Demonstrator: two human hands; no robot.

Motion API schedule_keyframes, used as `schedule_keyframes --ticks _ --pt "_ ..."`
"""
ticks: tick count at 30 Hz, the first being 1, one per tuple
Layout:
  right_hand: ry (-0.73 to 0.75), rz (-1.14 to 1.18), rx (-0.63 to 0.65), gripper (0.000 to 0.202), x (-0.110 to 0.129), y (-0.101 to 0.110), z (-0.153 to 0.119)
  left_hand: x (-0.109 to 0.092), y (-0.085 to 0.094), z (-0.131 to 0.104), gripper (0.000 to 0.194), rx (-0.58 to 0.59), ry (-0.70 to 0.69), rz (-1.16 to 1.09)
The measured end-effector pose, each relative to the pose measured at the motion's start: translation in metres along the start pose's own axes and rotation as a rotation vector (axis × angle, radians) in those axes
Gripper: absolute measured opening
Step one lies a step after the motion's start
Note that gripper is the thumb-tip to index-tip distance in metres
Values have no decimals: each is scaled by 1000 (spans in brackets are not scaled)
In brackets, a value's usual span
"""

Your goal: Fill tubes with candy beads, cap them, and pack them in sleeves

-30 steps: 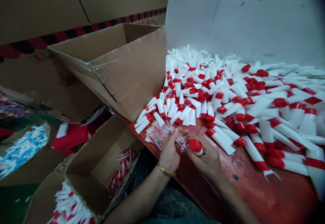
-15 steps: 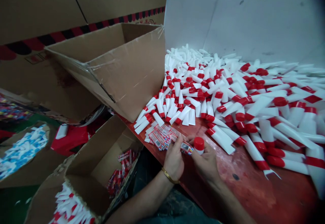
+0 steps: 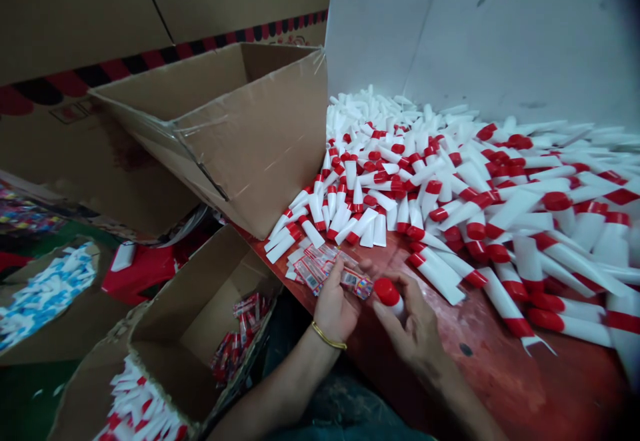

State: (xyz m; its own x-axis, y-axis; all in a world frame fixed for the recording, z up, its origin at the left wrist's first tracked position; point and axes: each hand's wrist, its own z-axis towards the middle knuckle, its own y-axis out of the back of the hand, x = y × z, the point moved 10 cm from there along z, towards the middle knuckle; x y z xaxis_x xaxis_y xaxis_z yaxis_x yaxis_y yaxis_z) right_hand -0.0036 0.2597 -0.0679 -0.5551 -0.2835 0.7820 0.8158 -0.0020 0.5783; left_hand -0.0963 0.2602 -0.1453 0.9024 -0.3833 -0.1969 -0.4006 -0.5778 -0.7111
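Note:
Over the red table's front edge, my left hand (image 3: 336,307), with a gold bracelet at the wrist, has its fingers curled round a printed plastic wrapper (image 3: 356,283). Close to its right, my right hand (image 3: 413,321) holds a white tube (image 3: 395,299) with its red cap tilted up and to the left. Printed clear wrappers (image 3: 314,267) lie in a loose stack just beyond my left hand. A large heap of white tubes with red caps (image 3: 430,194) covers the table behind both hands.
A tall cardboard box (image 3: 260,134) stands at the table's left edge. Below it, an open carton (image 3: 187,314) holds red wrapped pieces (image 3: 245,327). Other boxes hold blue-and-white pieces (image 3: 45,297) and red-and-white tubes (image 3: 140,404). A pale panel (image 3: 475,41) rises behind the heap.
My right hand has turned and its fingers have shifted round the tube, whose cap now tilts more to the left. My left hand has moved slightly left and down.

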Motion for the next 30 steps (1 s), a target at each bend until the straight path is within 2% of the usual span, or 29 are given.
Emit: schedule_keyframes --ticks 4,10,13,16,18,21,24,28,30 --pt "62 -23 86 24 13 -3 -10 -5 3 1 25 1 -27 -22" --pt "174 -212 35 26 18 -5 -13 -5 3 -1 21 13 -58 4" --pt "104 -232 28 30 9 -4 -11 -4 1 -2 20 45 -133 123" --pt "-38 -163 79 35 -8 -9 -11 -2 3 0 39 73 -216 247" --pt "-94 -87 93 36 -15 -12 -12 1 5 2 45 86 -246 292" --pt "-98 -28 68 34 -16 -15 -9 5 3 4 39 143 -267 377" --pt "-84 14 81 32 -10 -18 -1 -2 -4 0 30 192 -335 439" --pt "-64 53 182 44 -2 -17 3 -17 -3 1 32 152 -290 380" --pt "-80 13 261 33 -5 -17 -3 -24 -1 3 35 130 -276 300"
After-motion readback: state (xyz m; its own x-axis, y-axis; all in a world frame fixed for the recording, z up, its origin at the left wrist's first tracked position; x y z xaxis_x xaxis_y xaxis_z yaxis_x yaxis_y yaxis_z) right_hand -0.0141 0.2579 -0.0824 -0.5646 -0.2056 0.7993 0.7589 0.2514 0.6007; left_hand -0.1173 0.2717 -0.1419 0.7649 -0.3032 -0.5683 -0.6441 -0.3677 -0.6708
